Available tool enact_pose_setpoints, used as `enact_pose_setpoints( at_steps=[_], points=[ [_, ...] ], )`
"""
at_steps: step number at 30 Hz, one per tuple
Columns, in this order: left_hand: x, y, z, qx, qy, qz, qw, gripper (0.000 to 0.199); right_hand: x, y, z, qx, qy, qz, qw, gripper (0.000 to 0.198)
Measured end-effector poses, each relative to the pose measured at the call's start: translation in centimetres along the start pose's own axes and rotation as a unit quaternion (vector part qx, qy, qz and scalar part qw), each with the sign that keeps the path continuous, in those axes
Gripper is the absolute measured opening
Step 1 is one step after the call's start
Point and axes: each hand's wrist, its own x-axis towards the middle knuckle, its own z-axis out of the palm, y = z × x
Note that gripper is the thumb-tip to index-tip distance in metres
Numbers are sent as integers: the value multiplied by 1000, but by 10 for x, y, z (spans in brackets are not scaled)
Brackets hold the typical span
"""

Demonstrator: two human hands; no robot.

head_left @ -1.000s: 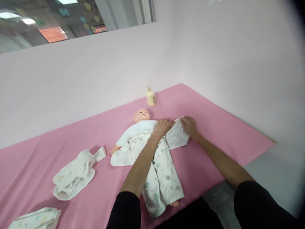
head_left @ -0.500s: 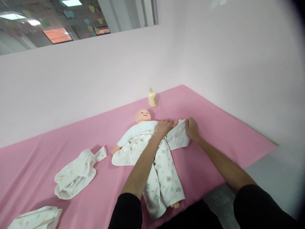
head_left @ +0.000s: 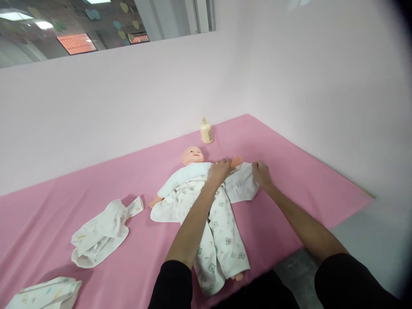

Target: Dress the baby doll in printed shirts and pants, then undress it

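A baby doll (head_left: pixel 192 155) lies on its back on the pink sheet (head_left: pixel 277 231), head toward the wall. It wears printed white trousers (head_left: pixel 225 240), and a white garment (head_left: pixel 241 186) is spread out beside its chest. My left hand (head_left: pixel 220 171) is wrapped round the doll's arm (head_left: pixel 237 161), whose bare hand sticks out past my fingers. Pinched in my right hand (head_left: pixel 262 174) is the edge of the white garment, stretched out to the right. The doll's other arm is in a white sleeve (head_left: pixel 174 182).
A pale yellow pump bottle (head_left: pixel 206 131) stands near the wall behind the doll. To the left lie a crumpled white baby garment (head_left: pixel 103 231) and a folded printed cloth (head_left: pixel 48 294). White walls (head_left: pixel 128 98) rise at the back and right.
The doll's hand now shows more fully, raised above the garment's edge. My right hand has shifted slightly right and down with the cloth. My left hand stays nearly in place.
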Motion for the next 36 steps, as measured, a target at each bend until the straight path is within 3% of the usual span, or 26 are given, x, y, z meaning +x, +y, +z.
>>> enact_pose_setpoints(
  at_steps=[16, 19, 23, 27, 32, 36],
  points=[
    [3, 5, -2, -35, -1, 4, 999, 40, -12, -4, 14, -84, -61, -77, 992, 26],
    [5, 4, -2, -56, -17, -1, 998, 38, -24, -8, 9, -136, -59, -119, 982, 30],
    [5, 4, -1, -71, -22, -3, 997, 37, -42, -18, 0, -236, -18, -209, 949, 34],
    [5, 5, -3, -89, -29, 2, 996, 37, -54, -33, -4, -194, 2, -270, 943, 32],
    [-14, -15, -26, -165, -20, 5, 986, 47, -57, -48, 5, -48, -65, -212, 974, 32],
    [-65, -47, -57, -349, 94, -24, 932, 43, -51, -55, 21, 49, -166, -126, 977, 28]
  ],
)
